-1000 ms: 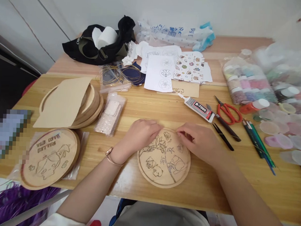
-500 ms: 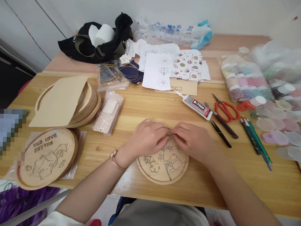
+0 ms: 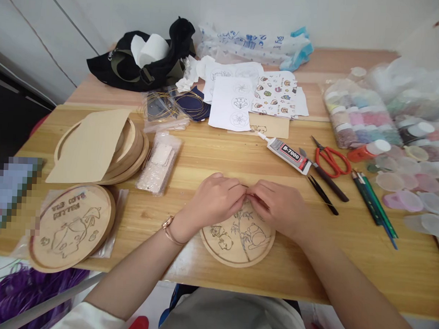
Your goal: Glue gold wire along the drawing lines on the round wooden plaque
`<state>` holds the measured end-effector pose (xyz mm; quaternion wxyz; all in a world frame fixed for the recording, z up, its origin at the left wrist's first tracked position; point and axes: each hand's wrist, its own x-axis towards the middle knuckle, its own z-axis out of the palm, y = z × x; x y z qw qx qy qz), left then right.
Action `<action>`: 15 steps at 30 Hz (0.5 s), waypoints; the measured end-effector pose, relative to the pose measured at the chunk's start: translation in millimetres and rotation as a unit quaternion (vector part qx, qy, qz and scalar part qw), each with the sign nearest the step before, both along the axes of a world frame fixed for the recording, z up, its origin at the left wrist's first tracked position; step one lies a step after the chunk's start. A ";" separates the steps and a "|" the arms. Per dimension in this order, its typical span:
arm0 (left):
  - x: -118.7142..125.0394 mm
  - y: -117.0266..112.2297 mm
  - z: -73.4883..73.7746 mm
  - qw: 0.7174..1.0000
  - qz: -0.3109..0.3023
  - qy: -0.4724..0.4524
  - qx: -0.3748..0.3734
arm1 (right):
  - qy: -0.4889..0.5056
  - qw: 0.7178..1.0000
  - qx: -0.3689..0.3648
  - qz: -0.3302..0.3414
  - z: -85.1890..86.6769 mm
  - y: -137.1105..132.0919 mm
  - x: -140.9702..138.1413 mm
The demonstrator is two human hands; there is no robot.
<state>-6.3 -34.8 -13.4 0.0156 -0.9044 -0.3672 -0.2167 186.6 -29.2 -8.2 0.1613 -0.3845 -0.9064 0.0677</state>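
A round wooden plate (image 3: 228, 257) with a raised rim lies in front of me, its face bearing line drawings of bears and bamboo. My left hand (image 3: 220, 195) is closed over its far left part, thumb and fingers pinched. Opposite it, my right hand (image 3: 281, 205) is pinched too, and the fingertips of both hands meet above the plate's far edge. Whatever sits between them is too small and covered to name. The hands hide the plate's top portion.
To the right lie a glue tube (image 3: 288, 155), black tweezers (image 3: 322, 194), red-handled pliers (image 3: 331, 159), pencils (image 3: 371, 201) and jars of coloured grains (image 3: 368, 117). At left are another drawn plate (image 3: 71, 231) and stacked wooden plates (image 3: 128, 151). Bagged gold wire (image 3: 166, 107) and paper sheets (image 3: 229, 102) lie behind.
The fingertips of both hands have drawn closer together above the plate. The whole view has shifted slightly; the tools and plates stay where they were.
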 end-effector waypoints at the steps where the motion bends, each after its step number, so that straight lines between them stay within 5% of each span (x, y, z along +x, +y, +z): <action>1: 0.0 -0.3 0.5 1.000 0.004 0.007 -0.005 | 0.000 1.000 -0.002 -0.002 0.7 -0.3 -0.3; 6: -4.5 1.2 9.2 0.994 0.025 0.079 -0.074 | -0.003 0.999 -0.036 -0.017 4.6 1.0 2.4; 12: -18.6 14.8 26.0 0.951 0.238 0.099 -0.169 | -0.003 0.993 -0.057 -0.103 9.6 9.9 3.9; 15: -23.3 11.9 36.4 0.939 0.279 0.102 -0.176 | -0.013 0.995 -0.037 -0.094 21.5 8.4 -0.3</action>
